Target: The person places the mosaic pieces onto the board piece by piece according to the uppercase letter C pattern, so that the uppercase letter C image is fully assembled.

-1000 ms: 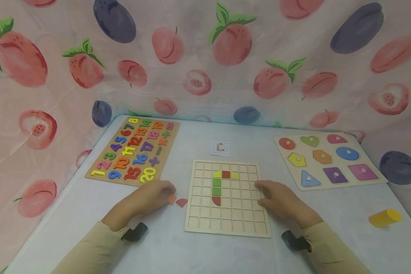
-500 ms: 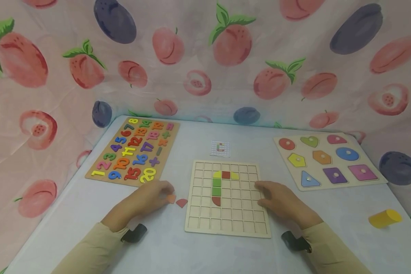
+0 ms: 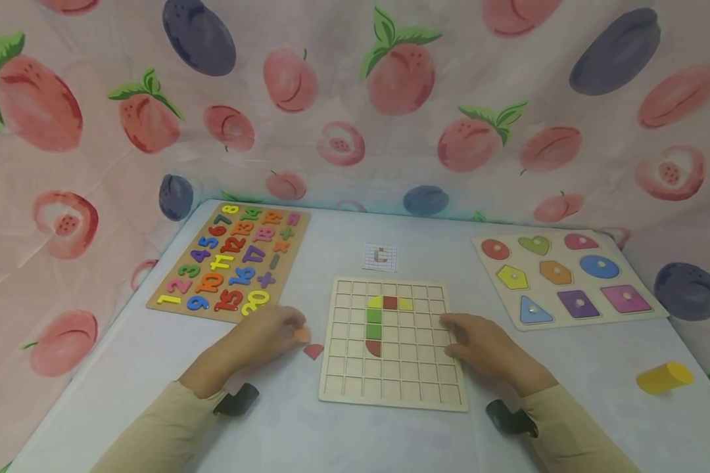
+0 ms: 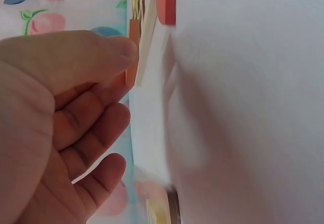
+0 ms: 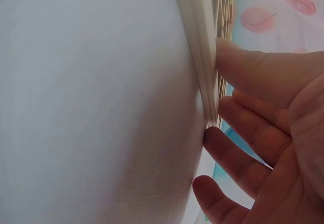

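Observation:
My left hand [image 3: 269, 336] pinches a small flat orange tile [image 4: 132, 52] between thumb and fingertips, just above the table and left of the grid board [image 3: 417, 387]. Below it on the tablecloth lies a red quarter-round tile [image 3: 313, 351]. Set into the board are a yellow tile [image 3: 375, 303], a red square tile [image 3: 390, 303], a second yellow tile [image 3: 405, 304], two green tiles [image 3: 374, 324] and a red rounded tile [image 3: 373, 348]. My right hand [image 3: 486, 343] rests at the board's right edge, its thumb and fingertips touching the side with fingers loosely bent.
A pattern card [image 3: 381, 256] lies behind the board. To the left is a wooden number board [image 3: 298, 243]; at the right, a shape puzzle board [image 3: 491, 289] with knobbed pieces. A yellow cylinder [image 3: 664, 378] lies at the far right. Fruit-printed cloth [image 3: 355, 85] hangs behind the table.
The orange tile has come up off the tablecloth in my left hand, which has shifted slightly up and right. My right hand and the board stay put.

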